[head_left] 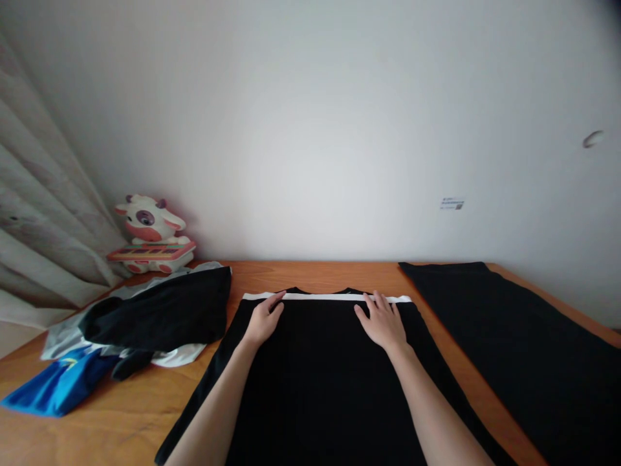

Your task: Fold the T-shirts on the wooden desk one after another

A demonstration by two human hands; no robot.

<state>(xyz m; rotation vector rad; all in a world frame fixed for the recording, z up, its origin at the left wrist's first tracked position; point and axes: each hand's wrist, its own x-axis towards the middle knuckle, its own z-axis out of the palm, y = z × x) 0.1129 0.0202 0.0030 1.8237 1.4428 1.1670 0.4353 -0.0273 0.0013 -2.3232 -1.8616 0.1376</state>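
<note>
A black garment (320,375) lies spread flat in front of me, with a white strip (320,296) across its far end. The neckline shows just beyond the strip. My left hand (264,318) rests on the left part of the far end, its fingers apart and touching the cloth by the strip. On the right part, my right hand (383,320) lies with its fingers spread over the strip and the black cloth. Neither hand holds anything.
Another black cloth (524,343) lies flat at the right. At the left is a pile of clothes, black (165,310) and blue (63,382), with a toy cow (152,226) behind it. The wooden table (301,272) meets a wall; a curtain (43,213) hangs left.
</note>
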